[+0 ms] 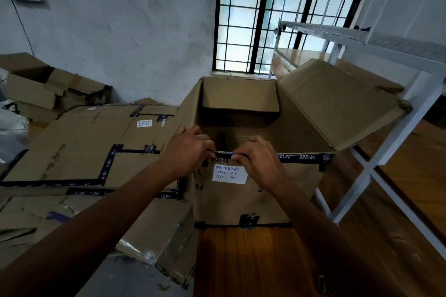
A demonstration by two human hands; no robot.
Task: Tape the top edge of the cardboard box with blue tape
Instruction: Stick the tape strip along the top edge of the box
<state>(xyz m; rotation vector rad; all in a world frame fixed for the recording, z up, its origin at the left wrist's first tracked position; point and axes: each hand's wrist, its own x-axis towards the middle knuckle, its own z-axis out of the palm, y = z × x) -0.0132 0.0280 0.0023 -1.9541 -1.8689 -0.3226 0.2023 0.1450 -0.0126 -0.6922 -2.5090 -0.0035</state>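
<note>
An open cardboard box (255,198) stands on a wooden surface, with a white handwritten label (229,173) on its near wall. Dark blue printed tape (304,158) runs along the near top edge, from the right corner to my hands. My left hand (187,149) curls over the edge at the left and presses the tape there. My right hand (259,158) grips the edge just right of it, thumb and fingers pinching the tape. A short lifted piece of tape (224,152) shows between the two hands. The box's right flap (337,101) stands open.
Flattened and taped cardboard boxes (82,144) lie stacked at the left, with more open boxes (36,87) behind them by the wall. A white metal rack (376,75) stands close at the right. A barred window (277,14) is behind the box.
</note>
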